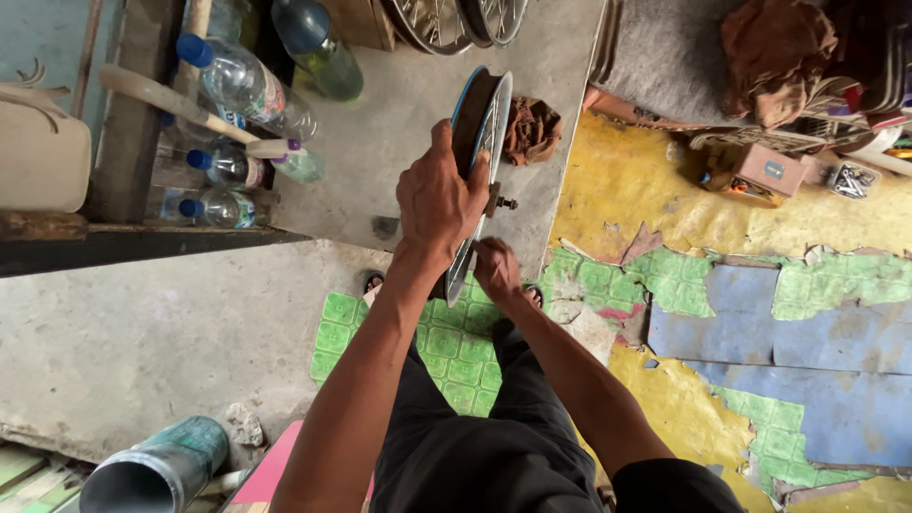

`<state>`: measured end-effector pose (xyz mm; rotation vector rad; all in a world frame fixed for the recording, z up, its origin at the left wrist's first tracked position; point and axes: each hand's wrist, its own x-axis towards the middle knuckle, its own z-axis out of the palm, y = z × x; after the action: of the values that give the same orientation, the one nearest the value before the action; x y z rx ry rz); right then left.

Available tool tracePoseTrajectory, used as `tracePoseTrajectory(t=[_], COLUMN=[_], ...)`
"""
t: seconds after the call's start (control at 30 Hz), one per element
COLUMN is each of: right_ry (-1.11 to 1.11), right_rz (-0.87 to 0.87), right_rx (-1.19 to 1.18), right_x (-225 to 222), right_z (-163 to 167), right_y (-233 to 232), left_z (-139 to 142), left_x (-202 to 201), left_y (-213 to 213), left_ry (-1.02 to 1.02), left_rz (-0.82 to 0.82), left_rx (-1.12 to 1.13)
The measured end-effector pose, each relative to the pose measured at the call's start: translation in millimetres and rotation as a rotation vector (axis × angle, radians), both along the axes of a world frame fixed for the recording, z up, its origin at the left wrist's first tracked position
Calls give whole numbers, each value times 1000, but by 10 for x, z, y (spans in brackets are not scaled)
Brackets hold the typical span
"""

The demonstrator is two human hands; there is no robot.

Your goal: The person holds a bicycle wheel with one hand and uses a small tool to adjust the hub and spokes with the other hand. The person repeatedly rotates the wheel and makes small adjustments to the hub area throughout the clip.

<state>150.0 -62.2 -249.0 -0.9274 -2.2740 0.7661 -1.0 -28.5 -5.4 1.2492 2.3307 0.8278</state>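
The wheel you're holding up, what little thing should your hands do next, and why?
Probably turn the wheel a little with the left hand. It stands on edge, gripped at the rim from above, while the right hand works low near the spokes, so turning would likely bring the next part within reach.

Blue-edged wheel rim [478,123], rust-brown rag [532,129], green-patterned floor mat [446,347].

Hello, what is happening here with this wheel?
A seated person holds a spoked wheel rim upright between the knees. The left hand grips the rim's upper edge; the right hand works low down near the spokes. What its fingers hold is hidden. A brown rag lies on the concrete behind, and plastic bottles lie to the left.
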Motion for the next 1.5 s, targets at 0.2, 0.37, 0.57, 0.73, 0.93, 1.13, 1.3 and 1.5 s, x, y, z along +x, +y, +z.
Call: tracePoseTrajectory(t=[0.2,0.37,0.57,0.73,0.93,1.13,1.3,1.5], right_ry=[7,6,-83,-8,-7,-28,-10,-86], right_rz=[41,12,-25,2,14,28,24,6], right_rx=[-108,-97,-37,-144,-33,-189,-109,-122], right_x=[91,93,-56,116,26,104,154,66], right_z=[93,83,-24,65,-36,-5,12,13], right_y=[-231,-165,72,-222,100,-201,-238,-145], left_z=[12,8,-29,-17,-16,-2,17,-4], left_x=[-40,-37,-59,-90,-40,-33,-1,-24], left_y=[-5,6,-29,-22,7,6,24,-4], left_ry=[-9,-22,-21,-16,-4,-20,-58,2], left_rz=[6,-5,11,12,14,11,-4,2], left_rx=[-13,4,19,4,45,-24,-67,39])
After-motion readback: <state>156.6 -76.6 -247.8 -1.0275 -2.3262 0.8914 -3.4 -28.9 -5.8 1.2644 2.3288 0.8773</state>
